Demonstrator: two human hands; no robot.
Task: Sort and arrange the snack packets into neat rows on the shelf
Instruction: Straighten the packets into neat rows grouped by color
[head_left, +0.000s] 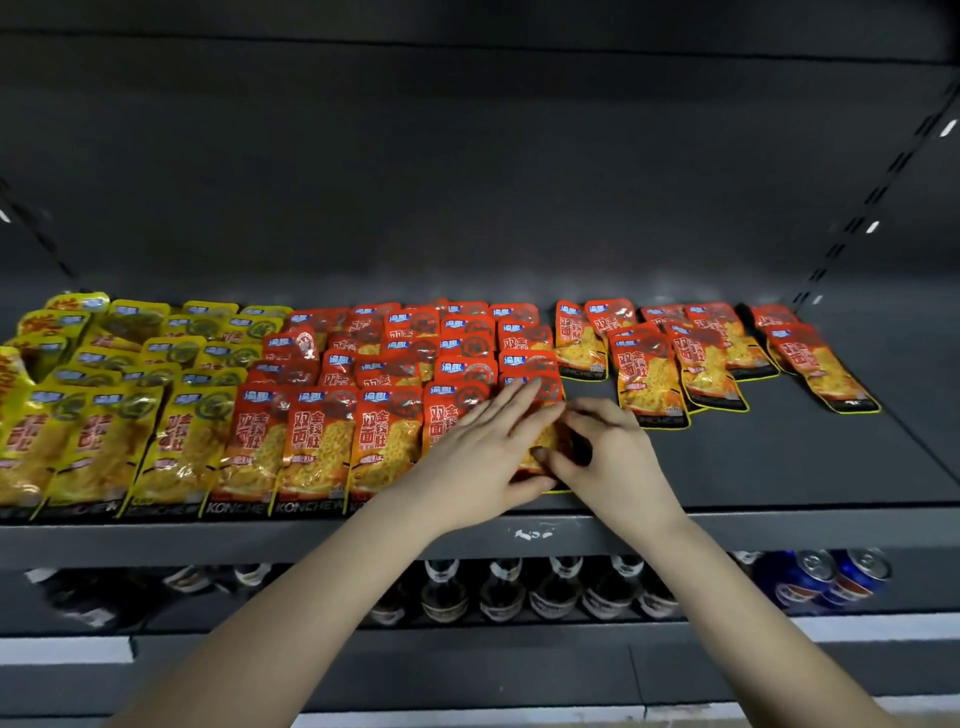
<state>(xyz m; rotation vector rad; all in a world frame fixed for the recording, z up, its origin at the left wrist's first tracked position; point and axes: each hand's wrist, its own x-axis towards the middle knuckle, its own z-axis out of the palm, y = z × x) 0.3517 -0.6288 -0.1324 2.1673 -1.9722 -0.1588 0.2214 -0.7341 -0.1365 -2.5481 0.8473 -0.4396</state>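
- 2 hands are on 1 orange packet (545, 447), sitting at the front lip of the shelf (779, 467), at the right end of the front orange row (322, 441).
- Left hand (483, 447) lies flat on it, grip wide, fingers straight. Right hand (608, 447) has a narrow grip and looks like it's pinching the packet's right side.
- Risk 1: it's so close to the edge that a tug toward the body probably drops it onto the bottles (498, 587) below.
- Risk 2: the flat left palm overlaps the neighbouring packets, so a sideways slide could drag the tidy row crooked.
- Risk 3: glossy film plus a light pinch, so it may slip.
- Loose orange packets (654, 384) lie overlapped on the right; reaching over carelessly could scatter them more.
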